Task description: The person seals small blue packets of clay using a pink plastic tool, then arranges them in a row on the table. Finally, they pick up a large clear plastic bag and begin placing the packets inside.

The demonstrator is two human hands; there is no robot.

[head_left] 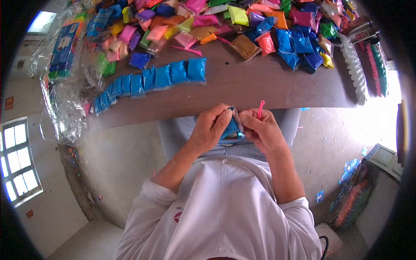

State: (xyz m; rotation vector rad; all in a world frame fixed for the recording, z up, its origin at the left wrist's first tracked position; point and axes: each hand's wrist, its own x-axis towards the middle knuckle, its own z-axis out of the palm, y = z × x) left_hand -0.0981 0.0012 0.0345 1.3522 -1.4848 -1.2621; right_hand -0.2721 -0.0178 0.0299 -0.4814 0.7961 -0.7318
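Over my lap, just off the table's near edge, my left hand is closed on a small blue packet with a clear plastic margin. My right hand is closed too, its thumb and fingers at the packet's right edge. A thin pink plastic stick with a small looped end pokes up from the right hand's fingers. The fingertips partly hide where packet and stick meet. In front of my left hand, a curved row of similar blue packets lies on the table.
The brown table carries a large heap of multicoloured packets along its far side. Crumpled clear plastic hangs over its left end. A clear ridged plastic strip lies at the right. Packaging sits on the floor at right.
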